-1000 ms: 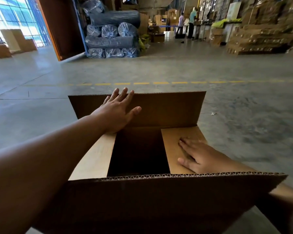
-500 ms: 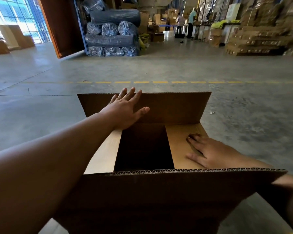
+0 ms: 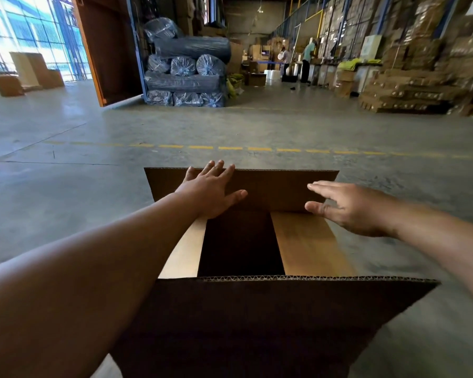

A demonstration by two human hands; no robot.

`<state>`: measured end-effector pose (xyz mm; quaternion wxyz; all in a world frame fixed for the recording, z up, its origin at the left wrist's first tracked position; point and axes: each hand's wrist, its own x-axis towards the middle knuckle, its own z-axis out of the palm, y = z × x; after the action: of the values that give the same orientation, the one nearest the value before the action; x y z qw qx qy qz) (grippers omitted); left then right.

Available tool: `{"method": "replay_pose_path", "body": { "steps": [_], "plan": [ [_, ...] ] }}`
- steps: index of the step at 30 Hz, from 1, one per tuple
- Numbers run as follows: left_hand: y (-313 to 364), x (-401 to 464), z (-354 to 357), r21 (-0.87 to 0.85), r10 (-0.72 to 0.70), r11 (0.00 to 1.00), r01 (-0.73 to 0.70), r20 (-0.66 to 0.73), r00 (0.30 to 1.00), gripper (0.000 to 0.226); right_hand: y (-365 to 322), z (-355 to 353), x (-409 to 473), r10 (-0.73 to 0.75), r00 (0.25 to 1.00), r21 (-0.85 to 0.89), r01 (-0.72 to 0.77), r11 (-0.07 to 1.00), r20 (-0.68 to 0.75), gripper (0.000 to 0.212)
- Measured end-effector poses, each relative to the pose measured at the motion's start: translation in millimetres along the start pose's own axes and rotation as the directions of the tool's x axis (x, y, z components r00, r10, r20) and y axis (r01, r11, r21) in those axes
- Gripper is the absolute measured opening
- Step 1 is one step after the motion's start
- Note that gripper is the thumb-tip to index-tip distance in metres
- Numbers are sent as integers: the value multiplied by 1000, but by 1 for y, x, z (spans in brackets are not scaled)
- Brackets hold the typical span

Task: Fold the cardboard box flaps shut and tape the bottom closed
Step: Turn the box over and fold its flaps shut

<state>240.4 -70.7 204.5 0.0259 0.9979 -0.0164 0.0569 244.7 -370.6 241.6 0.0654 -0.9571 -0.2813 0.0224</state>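
Observation:
A brown cardboard box [image 3: 257, 323] stands right in front of me on the floor. Its two short flaps, the left one [image 3: 183, 255] and the right one [image 3: 309, 244], lie folded flat, with a dark gap between them. The far long flap [image 3: 273, 189] stands upright, and the near long flap rises toward me. My left hand [image 3: 210, 192] lies flat against the far flap's left part, fingers over its top edge. My right hand [image 3: 347, 205] hovers with spread fingers by the far flap's right end, above the right short flap. No tape is visible.
Concrete warehouse floor [image 3: 66, 186] with a dashed yellow line [image 3: 230, 148] beyond the box. Wrapped rolls [image 3: 186, 75] are stacked at the back centre, cardboard stacks [image 3: 421, 85] at the right, boxes [image 3: 25, 77] at the left. Two people [image 3: 306, 61] stand far back.
My right hand has lifted off the right short flap and moved forward to the far flap's right end. My left hand stays on the far flap.

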Motion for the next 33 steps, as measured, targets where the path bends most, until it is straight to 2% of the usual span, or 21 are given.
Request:
{"method": "replay_pose_path", "body": {
  "steps": [6,10,14,18,21,23,26,29,33],
  "plan": [
    [-14,-14,-25,-71,-28,997,30,27,999,85,-48,-15,-4,-218,976,-49,218,975,7,92],
    [-9,-54,-50,-245,170,959,-144,91,981,98,-60,-15,-10,-325,941,3,326,945,90,111],
    [-15,-96,-59,-270,289,933,-237,174,941,119,-65,-5,-11,-355,906,-106,386,916,230,131],
    [-19,-109,-54,-104,278,960,-259,284,917,111,-65,12,-3,-326,910,-145,369,918,255,134],
    [-20,-103,-44,-8,186,982,-191,273,944,109,-64,28,8,-268,930,-203,321,925,250,136],
    [-20,-99,-32,89,140,982,-166,244,960,108,-61,40,12,-211,954,-214,256,943,212,126],
    [-25,-97,0,260,156,944,-204,194,969,106,-59,62,14,-135,979,-280,173,944,150,108],
    [-30,-102,42,153,99,980,-124,163,982,90,-56,95,17,-88,987,-244,119,962,132,100],
    [-31,-111,84,-46,25,999,-15,239,971,83,-53,140,21,0,981,-129,26,991,196,104]
  ]
}}
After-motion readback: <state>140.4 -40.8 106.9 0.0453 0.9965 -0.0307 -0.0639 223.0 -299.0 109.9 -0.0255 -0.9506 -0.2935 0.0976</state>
